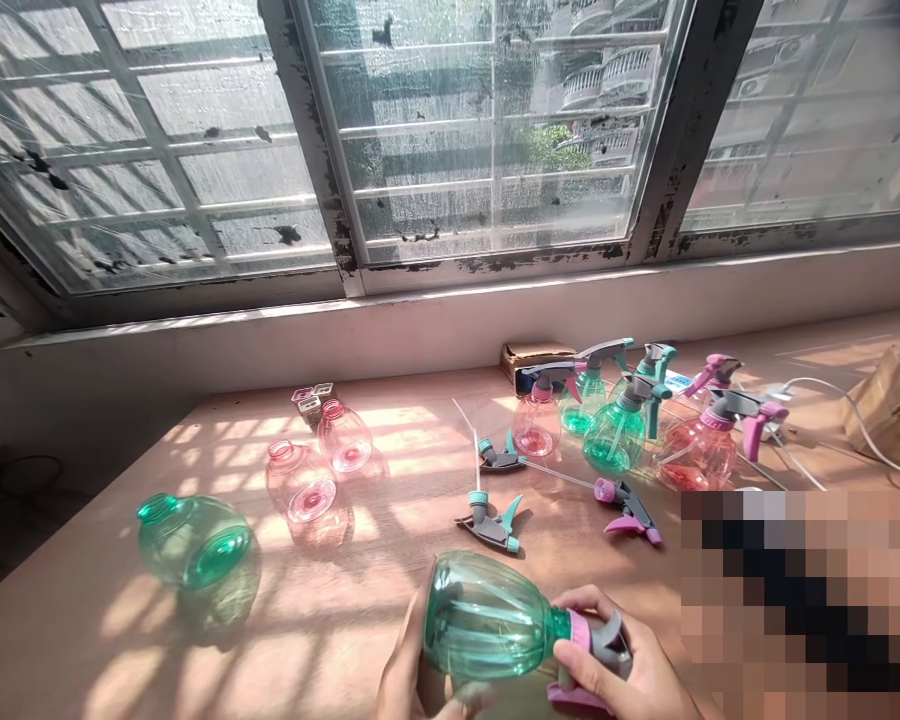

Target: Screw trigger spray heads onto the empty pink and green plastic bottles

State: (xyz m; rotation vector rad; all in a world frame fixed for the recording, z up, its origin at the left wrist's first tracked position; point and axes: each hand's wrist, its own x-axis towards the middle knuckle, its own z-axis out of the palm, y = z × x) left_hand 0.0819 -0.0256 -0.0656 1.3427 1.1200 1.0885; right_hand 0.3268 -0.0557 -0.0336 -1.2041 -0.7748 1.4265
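A green spray bottle (487, 615) lies tilted on its side between my hands, its neck pointing right. My left hand (401, 660) is wrapped round the base end, with the thumb underneath. At the neck, my right hand (615, 650) grips the pink collar and grey head of a spray trigger (606, 645); its pink lever hangs below. The trigger sits against the bottle's mouth; how tightly, I cannot tell. Beyond the bottle lie loose spray triggers: a teal one (489, 522), another teal one (502, 455) and a pink one (630, 510), with thin dip tubes.
On the left stand a headless green bottle (195, 545) and two headless pink bottles (300, 480). Several bottles with triggers fitted, among them a green one (615, 435), stand at the back right. A cardboard box (536, 355), white cable (847, 390) and paper bag (896, 405) are near the wall.
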